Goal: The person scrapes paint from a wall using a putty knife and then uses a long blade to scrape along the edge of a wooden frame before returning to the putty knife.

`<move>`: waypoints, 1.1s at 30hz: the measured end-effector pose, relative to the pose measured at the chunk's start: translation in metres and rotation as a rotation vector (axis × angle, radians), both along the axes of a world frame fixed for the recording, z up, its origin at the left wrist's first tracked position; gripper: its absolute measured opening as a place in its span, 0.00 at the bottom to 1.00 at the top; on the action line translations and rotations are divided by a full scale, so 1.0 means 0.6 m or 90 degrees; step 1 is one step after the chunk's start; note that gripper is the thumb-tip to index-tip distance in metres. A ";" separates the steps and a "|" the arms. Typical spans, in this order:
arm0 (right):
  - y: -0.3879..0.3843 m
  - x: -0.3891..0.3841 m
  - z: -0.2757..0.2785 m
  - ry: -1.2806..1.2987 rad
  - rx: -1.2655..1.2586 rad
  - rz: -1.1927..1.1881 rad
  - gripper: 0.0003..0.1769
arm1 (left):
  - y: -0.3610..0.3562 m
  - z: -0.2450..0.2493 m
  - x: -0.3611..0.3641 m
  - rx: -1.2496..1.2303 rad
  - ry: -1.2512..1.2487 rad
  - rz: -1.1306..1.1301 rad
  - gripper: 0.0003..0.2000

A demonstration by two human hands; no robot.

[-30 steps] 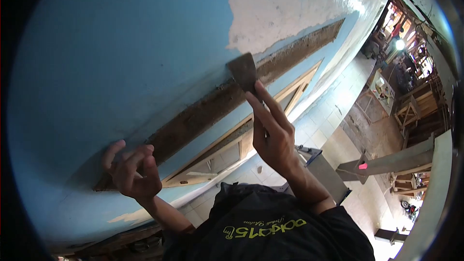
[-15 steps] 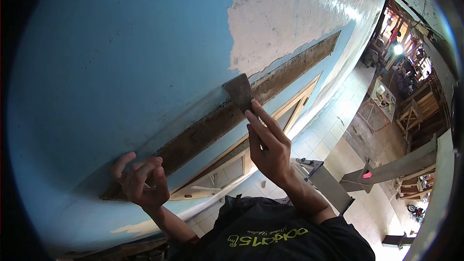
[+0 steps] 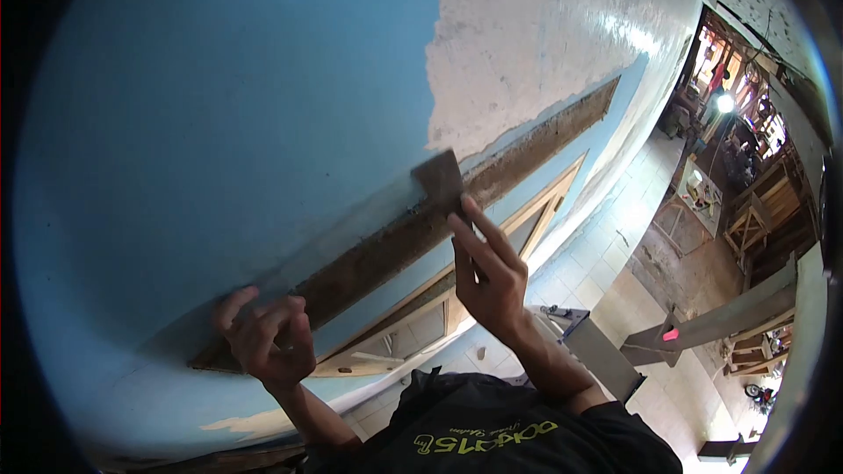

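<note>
A flat scraper (image 3: 439, 177) with a broad dark blade is in my right hand (image 3: 493, 276). Its blade lies against the wall at the top edge of a long brown strip (image 3: 360, 268), close to where the blue paint ends. My fingers are closed on its lower end, and the grip is partly hidden. My left hand (image 3: 270, 342) holds nothing; its fingers are bent and apart, by the wall at the strip's lower left end. Blue paint (image 3: 263, 123) covers the wall on the left, while a pale bare patch (image 3: 527, 44) with a ragged edge shows on the upper right.
Below the strip is a wooden frame (image 3: 562, 197) with panes. A grey panel (image 3: 601, 355) stands to the right of my right forearm. Farther off are a small table (image 3: 702, 197) with items on it, wooden racks (image 3: 751, 228) and a lit lamp (image 3: 725, 104).
The whole view has shifted slightly, so the wall and both hands sit a little lower. The scraper stays at nearly the same spot on the strip's edge, still in my right hand.
</note>
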State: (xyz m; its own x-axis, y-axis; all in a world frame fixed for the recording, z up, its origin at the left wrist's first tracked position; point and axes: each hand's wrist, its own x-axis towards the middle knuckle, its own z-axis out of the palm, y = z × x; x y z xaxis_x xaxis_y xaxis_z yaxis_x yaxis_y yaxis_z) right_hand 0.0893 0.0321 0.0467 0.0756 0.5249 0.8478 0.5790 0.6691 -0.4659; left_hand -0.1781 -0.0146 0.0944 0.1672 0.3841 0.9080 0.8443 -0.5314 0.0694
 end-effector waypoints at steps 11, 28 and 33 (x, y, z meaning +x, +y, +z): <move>-0.002 0.002 0.026 0.004 -0.027 0.020 0.22 | -0.003 0.002 -0.001 -0.029 0.009 0.002 0.01; 0.018 -0.005 0.005 -0.027 0.048 -0.008 0.24 | -0.002 0.000 -0.003 -0.020 0.003 -0.003 0.01; 0.002 -0.003 0.010 -0.048 0.027 0.005 0.25 | -0.003 -0.002 -0.003 -0.009 0.002 0.024 0.02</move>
State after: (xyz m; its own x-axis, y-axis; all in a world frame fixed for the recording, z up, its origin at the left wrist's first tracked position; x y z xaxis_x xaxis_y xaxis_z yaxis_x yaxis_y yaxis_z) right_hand 0.0875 0.0333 0.0527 0.0069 0.4894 0.8720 0.6058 0.6918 -0.3930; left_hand -0.1800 -0.0163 0.0932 0.1552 0.4028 0.9021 0.8636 -0.4986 0.0740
